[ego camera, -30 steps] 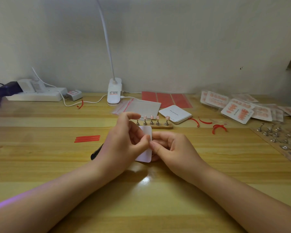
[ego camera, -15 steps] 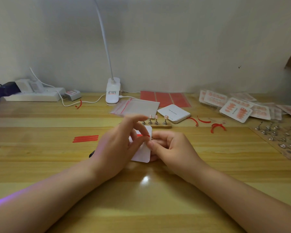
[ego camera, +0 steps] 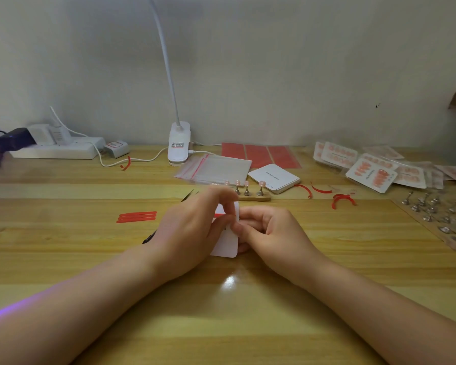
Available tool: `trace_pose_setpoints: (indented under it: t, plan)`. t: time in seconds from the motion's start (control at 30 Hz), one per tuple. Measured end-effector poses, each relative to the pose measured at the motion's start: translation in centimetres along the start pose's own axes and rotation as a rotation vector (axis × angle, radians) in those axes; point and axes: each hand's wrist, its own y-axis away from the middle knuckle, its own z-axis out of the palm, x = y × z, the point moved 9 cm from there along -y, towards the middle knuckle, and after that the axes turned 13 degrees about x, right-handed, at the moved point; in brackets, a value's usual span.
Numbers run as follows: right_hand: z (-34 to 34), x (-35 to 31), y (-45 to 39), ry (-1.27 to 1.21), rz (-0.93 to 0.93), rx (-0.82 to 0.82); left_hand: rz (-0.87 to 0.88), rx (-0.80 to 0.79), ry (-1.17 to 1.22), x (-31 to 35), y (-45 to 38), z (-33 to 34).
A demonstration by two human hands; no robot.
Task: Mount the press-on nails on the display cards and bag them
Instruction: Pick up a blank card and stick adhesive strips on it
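Observation:
A white display card (ego camera: 225,246) lies at a slant on the table between my hands. My left hand (ego camera: 192,227) covers its left side, with index finger and thumb curled together near the top edge, pinching a red adhesive strip (ego camera: 219,214) there. My right hand (ego camera: 271,230) holds the card's right edge, thumb on top and fingers curled beneath. Behind the hands, a small wooden stand (ego camera: 256,198) carries pink press-on nails (ego camera: 261,183) on metal pegs. Black tweezers (ego camera: 149,237) lie partly hidden under my left hand.
Spare red strips (ego camera: 137,216) lie to the left. Zip bags (ego camera: 216,168), a stack of white cards (ego camera: 274,177) and red tape sheets (ego camera: 258,154) sit at the back. Bagged nail sets (ego camera: 369,169) and a board of metal pegs (ego camera: 442,219) fill the right. Lamp base (ego camera: 179,143) and power strip (ego camera: 55,148) line the wall.
My left index finger has curled down over the card's top edge, and a red strip now shows under it. My right hand has kept its hold on the card.

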Motion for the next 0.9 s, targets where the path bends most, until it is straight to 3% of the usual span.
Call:
trace_pose_setpoints:
  t: [0.23,0.57,0.77,0.9]
  plan:
    - [-0.2,0.0,-0.1,-0.038,0.017,0.011,0.04,-0.007,-0.031,0.0,0.3,0.1]
    - [0.0,-0.1,0.0,-0.038,0.014,-0.012,0.009,0.068,0.134,-0.8,0.3,-0.2]
    - [0.0,-0.1,0.0,-0.018,0.015,-0.011,-0.018,0.043,0.107,-0.6,0.2,-0.1]
    - [0.0,-0.2,0.1,-0.032,0.025,-0.016,0.078,0.023,0.005,0.5,0.2,-0.3]
